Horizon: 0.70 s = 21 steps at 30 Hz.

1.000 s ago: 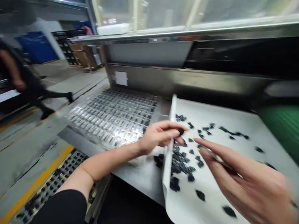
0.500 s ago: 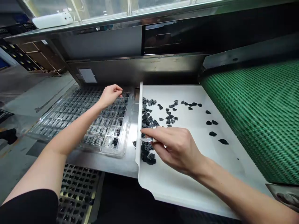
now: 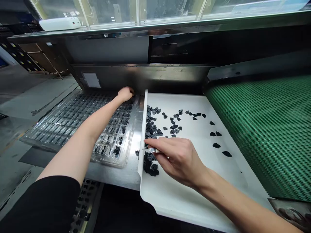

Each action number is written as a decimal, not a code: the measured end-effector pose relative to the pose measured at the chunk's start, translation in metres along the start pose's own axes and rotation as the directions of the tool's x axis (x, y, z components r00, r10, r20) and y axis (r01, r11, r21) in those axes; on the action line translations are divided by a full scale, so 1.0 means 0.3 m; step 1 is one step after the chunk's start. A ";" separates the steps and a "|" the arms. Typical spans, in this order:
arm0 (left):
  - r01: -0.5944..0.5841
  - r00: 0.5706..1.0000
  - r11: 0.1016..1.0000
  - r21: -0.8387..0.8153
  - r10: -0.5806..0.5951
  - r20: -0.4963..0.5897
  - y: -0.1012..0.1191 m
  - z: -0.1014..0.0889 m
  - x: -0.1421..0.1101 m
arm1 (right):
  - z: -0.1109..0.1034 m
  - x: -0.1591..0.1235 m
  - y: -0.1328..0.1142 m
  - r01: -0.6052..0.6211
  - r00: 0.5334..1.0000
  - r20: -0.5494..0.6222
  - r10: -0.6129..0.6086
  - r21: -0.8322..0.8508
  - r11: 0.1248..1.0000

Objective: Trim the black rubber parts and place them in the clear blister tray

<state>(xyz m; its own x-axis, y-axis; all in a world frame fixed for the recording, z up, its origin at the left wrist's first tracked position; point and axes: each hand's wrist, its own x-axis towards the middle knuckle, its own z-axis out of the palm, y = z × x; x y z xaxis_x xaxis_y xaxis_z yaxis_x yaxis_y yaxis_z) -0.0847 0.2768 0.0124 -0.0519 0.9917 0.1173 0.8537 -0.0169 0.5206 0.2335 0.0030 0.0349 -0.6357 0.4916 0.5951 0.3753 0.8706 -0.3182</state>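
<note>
Head view: we had the left hand (image 3: 125, 94) at the clear tray (image 3: 124, 161)'s far right corner, fingers curled, couldn't tell if on anything; our right hand (image 3: 181, 158) pinched a knife (image 3: 152, 150), blade left across the white tray (image 3: 189, 202)'s raised edge, probably to keep it handy. Matte black, roughly triangular parts (image 3: 151, 129) lay heaped along that edge, likely because it stopped them spilling; clear tray was glossy, pocketed plastic.
</note>
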 end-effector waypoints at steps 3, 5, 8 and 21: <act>0.043 0.999 0.999 -0.020 -0.043 0.024 0.013 0.006 0.013 | 0.002 -0.004 0.000 0.000 1.000 0.000 0.000 -0.001 1.000; 0.063 0.998 0.995 -0.071 -0.063 0.014 0.020 -0.001 0.008 | 0.004 -0.006 0.000 0.002 1.000 -0.008 -0.002 -0.003 1.000; 0.067 0.996 0.975 -0.214 -0.078 -0.044 0.039 -0.034 -0.016 | 0.009 -0.007 0.001 0.003 1.000 -0.012 -0.003 0.001 1.000; 0.214 0.953 0.528 -0.822 0.073 0.295 0.212 -0.144 -0.456 | 0.045 0.016 0.023 -0.041 0.999 -0.005 0.040 -0.078 0.996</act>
<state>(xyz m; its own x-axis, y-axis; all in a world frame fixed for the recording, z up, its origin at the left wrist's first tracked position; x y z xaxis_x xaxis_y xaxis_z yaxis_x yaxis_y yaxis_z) -0.0458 0.1347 0.0659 0.1659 0.9811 -0.0997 0.0138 0.0988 0.9950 0.2240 0.0115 0.0256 -0.6165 0.5263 0.5856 0.4523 0.8455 -0.2837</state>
